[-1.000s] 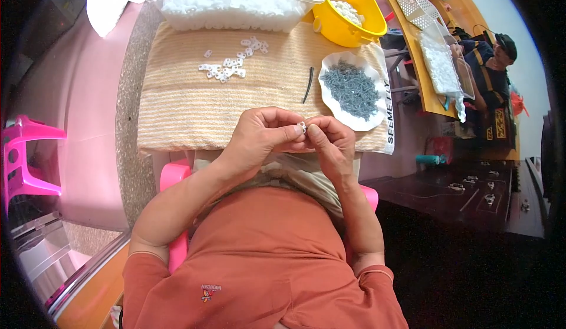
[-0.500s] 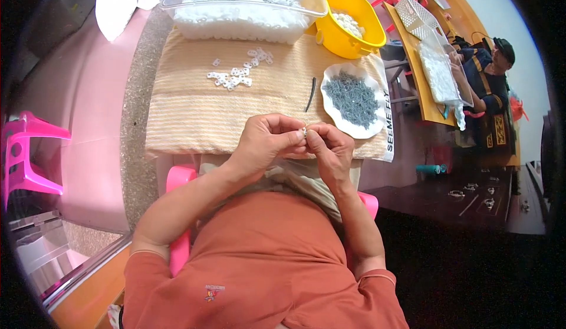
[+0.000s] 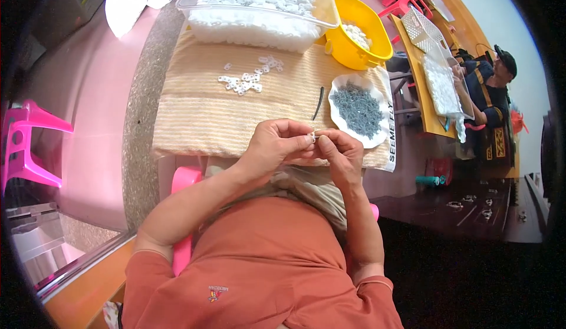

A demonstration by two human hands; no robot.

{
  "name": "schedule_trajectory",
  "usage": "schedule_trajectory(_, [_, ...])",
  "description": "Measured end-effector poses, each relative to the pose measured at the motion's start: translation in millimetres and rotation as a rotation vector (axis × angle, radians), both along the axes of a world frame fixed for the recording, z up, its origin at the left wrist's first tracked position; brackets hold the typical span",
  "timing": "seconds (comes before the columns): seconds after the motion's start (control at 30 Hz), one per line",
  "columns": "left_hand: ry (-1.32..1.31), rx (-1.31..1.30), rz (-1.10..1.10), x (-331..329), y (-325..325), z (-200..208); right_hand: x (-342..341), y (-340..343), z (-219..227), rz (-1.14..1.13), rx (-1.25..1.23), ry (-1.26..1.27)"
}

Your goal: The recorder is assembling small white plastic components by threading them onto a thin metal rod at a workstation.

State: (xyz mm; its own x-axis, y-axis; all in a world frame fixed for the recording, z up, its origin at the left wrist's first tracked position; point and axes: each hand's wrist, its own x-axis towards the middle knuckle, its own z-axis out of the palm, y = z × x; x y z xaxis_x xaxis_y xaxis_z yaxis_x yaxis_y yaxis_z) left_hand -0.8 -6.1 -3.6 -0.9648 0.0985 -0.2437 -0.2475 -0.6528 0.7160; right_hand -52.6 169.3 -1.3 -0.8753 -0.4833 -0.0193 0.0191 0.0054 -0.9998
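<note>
Left hand (image 3: 274, 147): fingers curled, thumb and forefinger pinched on a small white plastic piece (image 3: 312, 135) at the point where both hands meet. Right hand (image 3: 340, 152): touching the left, fingertips pinched on a thin metal pin (image 3: 318, 135) set against that piece. Change against the earlier pictures: none in the grip; both hands remain together over the near edge of the table, so the fitting of pin to piece appears to be under way, not finished.

Just beyond the right hand: white plate of grey metal pins (image 3: 357, 109); a dark rod (image 3: 318, 102) beside it.

Beyond the left hand: loose white pieces (image 3: 246, 79) on the beige mat (image 3: 194, 114).

Farthest: clear tub of white pieces (image 3: 259, 2); yellow bowl (image 3: 361, 34) to its right.
</note>
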Motion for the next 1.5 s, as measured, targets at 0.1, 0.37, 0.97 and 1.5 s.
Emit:
schedule_trajectory(0.1, [-0.028, 0.065, 0.035, -0.1, -2.3, 3.1, -3.5, -3.7, 7.1, -0.016, -0.033, -0.057])
schedule_trajectory(0.37, [-0.025, 0.150, 0.200, -6.0, -9.9, -4.6, -63.3, -30.5, 30.5, 0.014, 0.216, 0.202])
schedule_trajectory(0.97, [-0.104, 0.225, 0.257, -9.2, -24.4, 0.0, -136.5, -119.5, 1.5, 0.297, 0.862, 0.895])
schedule_trajectory(1.5, [-0.149, 0.247, 0.267, -15.3, -28.7, 0.1, -140.3, -120.9, -4.1, 0.308, 0.814, 0.910])
